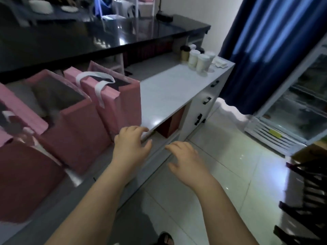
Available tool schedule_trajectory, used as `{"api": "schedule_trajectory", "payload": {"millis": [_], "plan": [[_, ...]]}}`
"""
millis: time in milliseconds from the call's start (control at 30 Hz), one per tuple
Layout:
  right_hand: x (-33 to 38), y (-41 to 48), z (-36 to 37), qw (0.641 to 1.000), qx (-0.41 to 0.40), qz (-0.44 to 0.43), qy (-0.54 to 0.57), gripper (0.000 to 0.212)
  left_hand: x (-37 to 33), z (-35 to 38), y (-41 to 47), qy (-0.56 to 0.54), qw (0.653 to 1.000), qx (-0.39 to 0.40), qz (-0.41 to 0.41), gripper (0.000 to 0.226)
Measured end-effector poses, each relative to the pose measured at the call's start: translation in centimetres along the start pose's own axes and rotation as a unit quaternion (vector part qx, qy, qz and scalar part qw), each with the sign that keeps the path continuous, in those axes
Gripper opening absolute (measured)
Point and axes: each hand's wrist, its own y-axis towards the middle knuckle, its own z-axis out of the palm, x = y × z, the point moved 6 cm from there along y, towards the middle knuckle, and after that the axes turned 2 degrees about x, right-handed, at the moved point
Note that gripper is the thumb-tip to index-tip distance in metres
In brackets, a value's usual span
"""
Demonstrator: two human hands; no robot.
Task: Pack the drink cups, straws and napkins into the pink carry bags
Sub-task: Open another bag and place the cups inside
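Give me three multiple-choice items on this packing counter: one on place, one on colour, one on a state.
1. Where do the cups stand?
A. at the counter's far end
B. inside a bag
C. on the floor

2. What colour is the nearest upright bag's handle?
A. black
B. white
C. pink

3. What is the left hand doing?
A. holding a cup
B. holding a straw
C. resting empty on the counter edge

Answers: 1 A, they cluster beside the napkins; 2 B, a white strap loops over the pink bag; 3 C, fingers lie on the edge, nothing held.

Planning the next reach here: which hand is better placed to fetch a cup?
Probably right: the right hand hangs empty on the cups' side; the left hand rests on the counter edge.
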Motion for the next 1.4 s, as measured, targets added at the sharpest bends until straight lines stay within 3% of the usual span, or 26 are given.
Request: {"api": "schedule_trajectory", "payload": {"millis": [267, 367, 500, 700, 967, 1033, 1133, 1400], "plan": [[-0.9, 12.9, -5.9, 0.978, -0.025, -0.146, 0.145, 0.043, 0.0, -4.9, 5.8, 0.001, 0.971, -0.228, -0.072, 0.036], [1.1, 16.8, -7.8, 0.962, -0.081, -0.192, 0.176, 0.035, 0.3, -6.9, 7.2, 0.031, 0.951, -0.302, -0.067, 0.034], [3.6, 21.8, -9.6, 0.951, -0.109, -0.227, 0.181, 0.029, 1.9, -8.4, 10.1, 0.069, 0.951, -0.289, -0.085, 0.029], [6.9, 28.5, -10.8, 0.948, -0.087, -0.261, 0.157, 0.024, 3.8, -7.6, 12.3, 0.083, 0.963, -0.236, -0.104, 0.02], [10.8, 35.9, -6.1, 0.982, 0.025, -0.175, 0.06, 0.027, 4.6, -6.9, 13.7, 0.109, 0.969, -0.188, -0.121, 0.029], [10.5, 36.8, -5.2, 0.988, 0.043, -0.144, 0.022, 0.015, 4.6, -6.8, 14.3, 0.114, 0.969, -0.18, -0.124, 0.026], [8.5, 37.8, -5.7, 0.993, 0.027, -0.116, 0.022, 0.009, 4.6, -6.8, 15.0, 0.112, 0.97, -0.183, -0.117, 0.012], [-4.5, 37.3, -10.5, 0.987, -0.081, 0.048, 0.134, 0.002, 2.8, -5.2, 19.9, 0.084, 0.98, -0.173, -0.048, 0.021]]}}
